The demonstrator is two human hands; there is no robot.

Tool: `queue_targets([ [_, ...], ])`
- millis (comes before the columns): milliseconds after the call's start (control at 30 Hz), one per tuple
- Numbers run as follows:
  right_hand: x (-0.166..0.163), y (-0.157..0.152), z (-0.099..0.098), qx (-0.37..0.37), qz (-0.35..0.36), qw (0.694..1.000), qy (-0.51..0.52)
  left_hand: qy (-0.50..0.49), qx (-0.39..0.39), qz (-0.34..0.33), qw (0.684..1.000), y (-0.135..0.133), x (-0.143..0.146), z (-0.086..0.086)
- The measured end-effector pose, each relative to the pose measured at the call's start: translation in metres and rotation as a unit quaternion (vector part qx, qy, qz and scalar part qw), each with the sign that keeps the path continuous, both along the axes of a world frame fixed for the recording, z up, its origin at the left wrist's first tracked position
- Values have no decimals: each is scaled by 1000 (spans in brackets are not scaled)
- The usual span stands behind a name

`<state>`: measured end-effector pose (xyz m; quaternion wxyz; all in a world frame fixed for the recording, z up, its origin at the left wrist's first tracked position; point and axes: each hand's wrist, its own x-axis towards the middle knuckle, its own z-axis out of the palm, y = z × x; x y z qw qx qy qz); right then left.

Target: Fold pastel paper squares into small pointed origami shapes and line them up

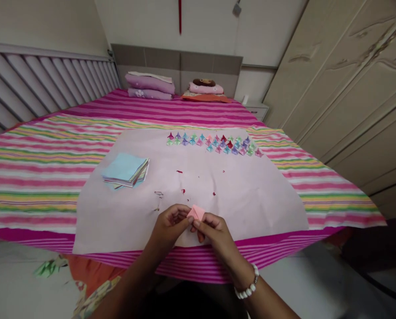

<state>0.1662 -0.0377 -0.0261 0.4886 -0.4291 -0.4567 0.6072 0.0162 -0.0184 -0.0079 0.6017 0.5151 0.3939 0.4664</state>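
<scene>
Between my two hands is a small folded piece of pink paper [197,212], held just above the near part of a white sheet. My left hand [172,223] pinches its left corner between thumb and fingers. On the other side, my right hand [214,228] grips the lower right edge, thumb on top; a beaded bracelet circles that wrist. Creases cross the paper's face, and its underside is hidden by my fingers. Left of my hands lies a stack of square coloured paper [125,167] with light blue on top.
Rows of small folded paper pieces [214,142] in several colours stand at the sheet's far edge. Safety pins [158,194] and red scraps [183,191] lie on the white sheet [251,199]. Striped bedding [28,177] surrounds it; folded pillows [150,86] sit by the headboard [161,57].
</scene>
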Motion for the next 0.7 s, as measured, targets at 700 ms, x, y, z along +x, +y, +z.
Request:
queue_targets([
  [700,12,-4,21,19,-9,999,46,6,-67,-40,997,-14,3,18],
])
